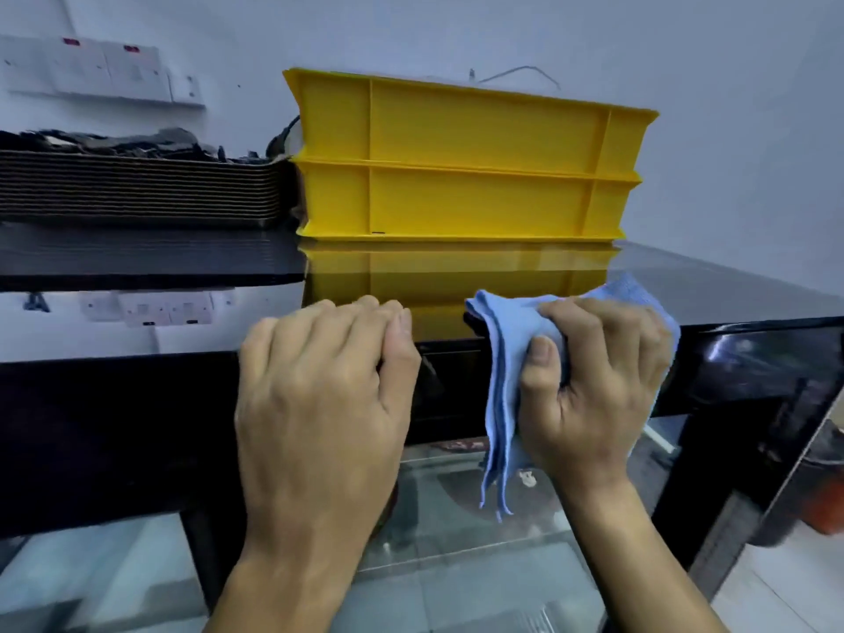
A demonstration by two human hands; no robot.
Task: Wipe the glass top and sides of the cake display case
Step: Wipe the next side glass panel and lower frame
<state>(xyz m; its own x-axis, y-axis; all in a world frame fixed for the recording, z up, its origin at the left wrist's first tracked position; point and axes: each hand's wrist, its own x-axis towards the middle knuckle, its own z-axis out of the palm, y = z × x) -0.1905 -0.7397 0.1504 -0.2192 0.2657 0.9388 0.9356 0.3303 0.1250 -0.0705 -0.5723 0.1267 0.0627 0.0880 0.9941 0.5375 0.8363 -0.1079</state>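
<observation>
Nearest us, both hands are up at the front edge of the cake display case (137,440). The left hand (319,404) holds nothing; its fingers curl over the black front rim, bracing there. At three o'clock from it, just beside, the right hand (593,381) grips a bunched blue cloth (502,358), thumb pinching the folds, loose tails hanging down over the front glass.

The glass top (730,285) lies straight ahead at twelve o'clock, its long axis running nine to three. The cloth hand is the nearer one to the open stretch: free glass runs from it toward two and three o'clock, out to the right end.

Farther back, two stacked yellow crates (466,162) sit on the top at twelve, blocking the rear. At ten o'clock a stack of dark trays (137,189) covers the left side, so I judge the sweep goes right.
</observation>
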